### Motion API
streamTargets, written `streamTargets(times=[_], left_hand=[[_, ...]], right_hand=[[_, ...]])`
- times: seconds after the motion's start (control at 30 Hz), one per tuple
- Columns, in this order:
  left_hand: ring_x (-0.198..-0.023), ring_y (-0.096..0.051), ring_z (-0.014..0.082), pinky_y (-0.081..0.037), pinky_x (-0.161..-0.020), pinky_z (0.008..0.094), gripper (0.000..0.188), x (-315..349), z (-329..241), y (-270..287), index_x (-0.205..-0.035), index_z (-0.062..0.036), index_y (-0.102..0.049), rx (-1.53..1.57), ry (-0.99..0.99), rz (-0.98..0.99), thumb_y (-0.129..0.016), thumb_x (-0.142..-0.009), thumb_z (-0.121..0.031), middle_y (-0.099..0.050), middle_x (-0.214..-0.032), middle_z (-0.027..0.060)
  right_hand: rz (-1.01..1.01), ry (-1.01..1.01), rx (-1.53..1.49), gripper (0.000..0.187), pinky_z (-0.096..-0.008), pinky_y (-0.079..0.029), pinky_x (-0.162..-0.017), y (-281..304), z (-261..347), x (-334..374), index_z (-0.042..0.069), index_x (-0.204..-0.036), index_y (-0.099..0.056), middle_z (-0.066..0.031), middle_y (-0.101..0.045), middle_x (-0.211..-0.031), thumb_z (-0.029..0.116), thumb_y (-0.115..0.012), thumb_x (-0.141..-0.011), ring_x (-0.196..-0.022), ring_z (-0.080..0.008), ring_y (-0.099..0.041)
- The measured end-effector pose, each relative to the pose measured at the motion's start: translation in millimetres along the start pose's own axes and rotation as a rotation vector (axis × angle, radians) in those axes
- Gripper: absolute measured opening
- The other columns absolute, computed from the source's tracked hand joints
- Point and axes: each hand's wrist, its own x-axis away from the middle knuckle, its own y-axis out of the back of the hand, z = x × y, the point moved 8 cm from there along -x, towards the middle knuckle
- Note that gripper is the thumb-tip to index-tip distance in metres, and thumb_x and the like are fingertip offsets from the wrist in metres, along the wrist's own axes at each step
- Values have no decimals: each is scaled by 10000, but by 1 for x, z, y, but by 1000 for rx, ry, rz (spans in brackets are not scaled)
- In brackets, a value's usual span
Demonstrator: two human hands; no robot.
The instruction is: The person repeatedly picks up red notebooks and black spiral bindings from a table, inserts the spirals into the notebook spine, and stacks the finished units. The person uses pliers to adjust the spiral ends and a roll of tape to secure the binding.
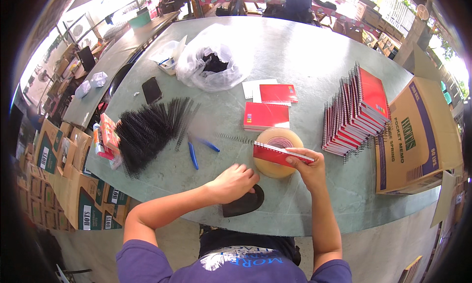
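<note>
My right hand (pixel 310 169) pinches a small red spiral notebook (pixel 280 155) by its right end, above a large roll of tape (pixel 268 171). A black wire coil (pixel 235 138) sticks out from the notebook's left end. My left hand (pixel 233 183) is closed, fingers curled together, over a black rounded pad (pixel 242 204) at the table's near edge; whatever its fingertips hold is hidden. Farther left lie blue-handled pliers (pixel 192 155) and a big heap of black wire coils (pixel 147 133).
Red notebooks (pixel 266 116) lie beyond the tape. A tall stack of coil-bound red notebooks (pixel 351 113) stands right, beside an open cardboard box (pixel 415 135). A plastic bag (pixel 211 61), a white tub (pixel 166 54) and a dark flat object (pixel 152 90) are at the far left.
</note>
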Motion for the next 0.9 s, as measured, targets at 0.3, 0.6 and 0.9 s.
streamTargets(times=[0.3, 0.6, 0.9], left_hand=[[-795, -583, 286, -497, -715, 386, 477, 49, 36, 138, -1169, -114, -592, 258, 246, -1002, -720, -714, -52, -570, -904, 125], [-712, -601, 240, -512, -605, 325, 377, 33, 9, 100, -1072, -109, -632, 28, 138, -840, -727, -711, -58, -598, -839, 104], [-842, -594, 252, -496, -723, 337, 285, 7, -5, 82, -945, -79, -663, 202, 51, -683, -726, -679, 0, -598, -917, 95]], right_hand=[[-10, 47, 57, 203, -228, -490, -744, -1, 4, 2, 13, -984, -699, -34, -681, -889, 24, -702, -782, -816, -76, -593], [-17, 71, 34, 187, -211, -486, -731, -3, 7, 6, -8, -961, -693, -51, -689, -886, -4, -708, -774, -798, -80, -608], [16, -1, 83, 188, -220, -489, -731, -3, 5, 7, -13, -967, -687, -51, -688, -897, -1, -702, -780, -807, -87, -610]])
